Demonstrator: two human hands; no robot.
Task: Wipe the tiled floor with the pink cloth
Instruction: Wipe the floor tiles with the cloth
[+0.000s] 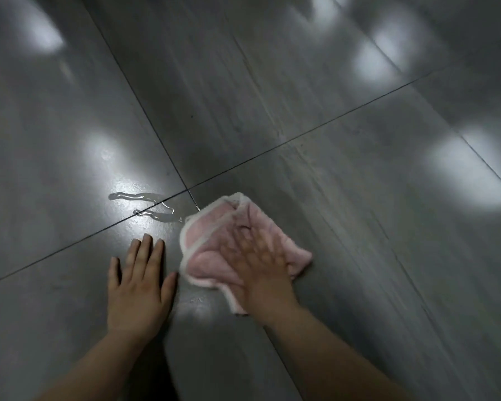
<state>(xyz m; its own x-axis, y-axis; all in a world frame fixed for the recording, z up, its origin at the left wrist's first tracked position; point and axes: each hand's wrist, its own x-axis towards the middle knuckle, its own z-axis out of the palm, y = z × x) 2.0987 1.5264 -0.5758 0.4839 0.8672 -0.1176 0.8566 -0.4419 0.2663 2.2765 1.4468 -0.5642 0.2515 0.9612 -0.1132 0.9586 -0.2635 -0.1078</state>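
The right hand [258,256] lay flat on the pink cloth [214,241], fingers spread and straight, pressing it to the tiled floor [330,125] rather than gripping it; its outline was blurred, so it was probably mid-stroke. The left hand [139,285] rested palm-down on bare tile just beside the cloth, fingers straight, holding nothing. The cloth sat crumpled near the crossing of the grout lines [191,191]; a thin trail of water [145,205] lay just beyond its left edge, not yet covered. To wipe well, the cloth should probably be pushed leftward over that trail with even palm pressure; a flatter, less bunched cloth would likely catch more; the wet gloss might be slippery under the bracing hand.
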